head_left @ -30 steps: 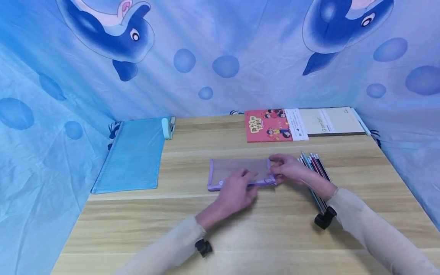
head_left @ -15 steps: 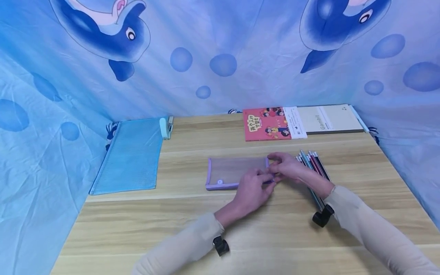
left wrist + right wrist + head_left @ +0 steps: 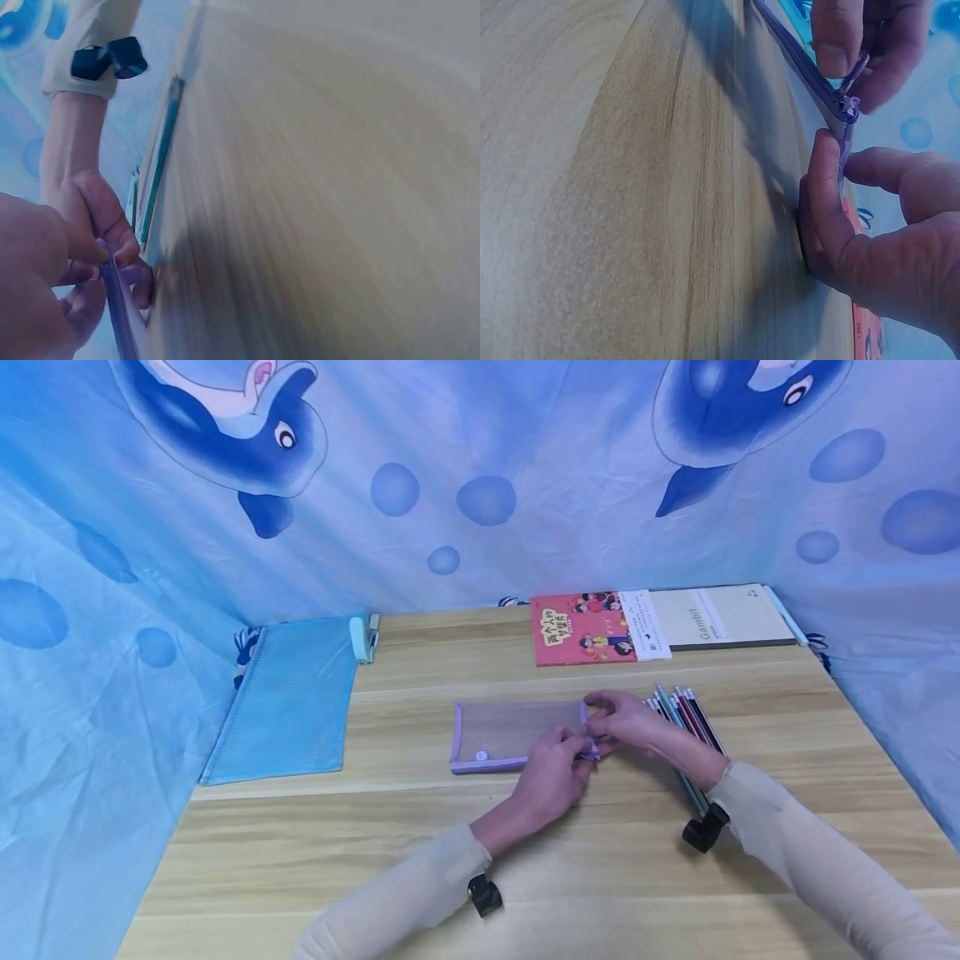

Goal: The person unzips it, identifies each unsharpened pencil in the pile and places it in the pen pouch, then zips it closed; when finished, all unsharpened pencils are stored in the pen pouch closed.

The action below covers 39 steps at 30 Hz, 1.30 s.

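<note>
Pinching a slim zip tab point(image 3: 855, 74) between thumb and bent fingers, the left hand point(image 3: 550, 777) works at the right front corner of a see-through pouch point(image 3: 498, 731) with purple trim. Across from it, the right hand point(image 3: 626, 722) holds the pouch's right end, thumb on one face and fingers on the other, with only the thickness of the pouch between them. The two hands are just beside each other, fingertips almost meeting at that corner. The pouch lies around the middle of the table point(image 3: 600, 877), a little nearer the far edge than the near one, its zipped side facing the near edge. A round button point(image 3: 482, 756) shows close to its left front corner.

Just right of the right hand is a bundle of pencils point(image 3: 693, 714), slanting from the far edge toward the near right; the right forearm covers part of them. Along the far edge, right of centre, a red book point(image 3: 573, 631) touches a pale notebook point(image 3: 731, 617) marked "Gambit", with a thin light-blue item point(image 3: 785, 615) at the notebook's right end, by the far right corner. Toward the far left corner lies a blue mesh folder point(image 3: 281, 702), a light-blue stapler point(image 3: 363, 641) at its upper right corner. A blue curtain point(image 3: 525, 443) printed with dolphins hangs behind the far edge.
</note>
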Each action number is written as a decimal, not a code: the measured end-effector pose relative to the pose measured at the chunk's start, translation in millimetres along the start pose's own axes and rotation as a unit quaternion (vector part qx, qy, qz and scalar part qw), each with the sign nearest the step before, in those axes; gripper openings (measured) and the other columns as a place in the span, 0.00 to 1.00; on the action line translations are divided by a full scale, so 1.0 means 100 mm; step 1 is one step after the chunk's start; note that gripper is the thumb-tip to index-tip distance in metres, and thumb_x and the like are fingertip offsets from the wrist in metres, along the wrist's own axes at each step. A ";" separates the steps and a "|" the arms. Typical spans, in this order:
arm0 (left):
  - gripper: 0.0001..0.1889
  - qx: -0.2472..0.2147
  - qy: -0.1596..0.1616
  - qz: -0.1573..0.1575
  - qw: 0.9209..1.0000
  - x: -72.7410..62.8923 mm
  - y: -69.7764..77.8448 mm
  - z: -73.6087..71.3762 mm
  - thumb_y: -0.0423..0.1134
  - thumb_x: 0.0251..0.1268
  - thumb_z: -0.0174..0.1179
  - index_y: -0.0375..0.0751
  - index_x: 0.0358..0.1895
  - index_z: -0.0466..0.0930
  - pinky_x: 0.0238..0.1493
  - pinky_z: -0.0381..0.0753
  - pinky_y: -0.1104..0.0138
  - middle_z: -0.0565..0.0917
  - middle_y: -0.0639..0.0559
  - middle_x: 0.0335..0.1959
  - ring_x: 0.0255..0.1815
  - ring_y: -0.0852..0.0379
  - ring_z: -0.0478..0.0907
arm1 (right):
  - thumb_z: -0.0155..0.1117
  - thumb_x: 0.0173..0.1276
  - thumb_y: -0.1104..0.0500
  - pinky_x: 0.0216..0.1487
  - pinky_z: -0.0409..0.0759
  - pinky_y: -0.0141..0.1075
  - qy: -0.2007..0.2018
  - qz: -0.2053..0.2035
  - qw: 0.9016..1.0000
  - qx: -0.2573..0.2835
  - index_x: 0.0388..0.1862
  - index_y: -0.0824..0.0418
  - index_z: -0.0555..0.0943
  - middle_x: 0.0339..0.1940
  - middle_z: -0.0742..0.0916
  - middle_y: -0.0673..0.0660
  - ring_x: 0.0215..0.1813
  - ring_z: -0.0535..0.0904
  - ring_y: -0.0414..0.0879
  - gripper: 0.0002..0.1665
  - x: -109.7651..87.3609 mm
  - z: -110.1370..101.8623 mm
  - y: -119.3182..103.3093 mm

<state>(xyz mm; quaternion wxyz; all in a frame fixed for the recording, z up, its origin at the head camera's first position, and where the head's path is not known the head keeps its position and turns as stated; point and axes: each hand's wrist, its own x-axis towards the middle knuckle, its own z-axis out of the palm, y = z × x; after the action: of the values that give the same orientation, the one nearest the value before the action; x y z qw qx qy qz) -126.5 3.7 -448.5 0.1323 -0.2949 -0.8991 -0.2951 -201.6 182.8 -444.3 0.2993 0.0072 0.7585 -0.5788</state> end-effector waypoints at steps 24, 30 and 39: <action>0.16 0.176 0.014 0.101 0.979 -0.09 -0.05 0.03 0.31 0.57 0.67 0.29 0.50 0.85 0.44 0.83 0.69 0.83 0.44 0.38 0.39 0.52 0.79 | 0.62 0.67 0.69 0.44 0.86 0.45 0.006 -0.009 1.000 0.006 0.77 0.74 0.53 0.51 0.77 0.70 0.44 0.81 0.55 0.44 -0.01 0.01 0.03; 0.17 0.179 0.040 0.114 0.976 -0.09 -0.08 0.06 0.31 0.57 0.67 0.29 0.50 0.85 0.43 0.82 0.70 0.83 0.44 0.37 0.37 0.53 0.80 | 0.64 0.67 0.66 0.47 0.85 0.44 -0.016 -0.017 1.000 0.005 0.79 0.72 0.49 0.51 0.80 0.69 0.45 0.83 0.54 0.48 -0.09 0.01 0.05; 0.16 0.160 0.036 0.095 0.982 -0.14 -0.11 0.05 0.34 0.56 0.69 0.33 0.48 0.87 0.38 0.81 0.74 0.81 0.48 0.34 0.35 0.56 0.77 | 0.65 0.66 0.68 0.49 0.84 0.42 -0.044 -0.035 0.998 0.015 0.81 0.68 0.46 0.50 0.77 0.66 0.45 0.81 0.51 0.52 -0.12 0.02 0.09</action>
<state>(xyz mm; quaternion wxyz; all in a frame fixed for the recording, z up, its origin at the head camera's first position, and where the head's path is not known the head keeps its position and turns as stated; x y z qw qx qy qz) -122.7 -7.0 -463.3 0.2377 -0.3429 -0.8974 -0.1436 -187.7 188.1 -447.1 0.3114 -0.0407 0.7356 -0.6002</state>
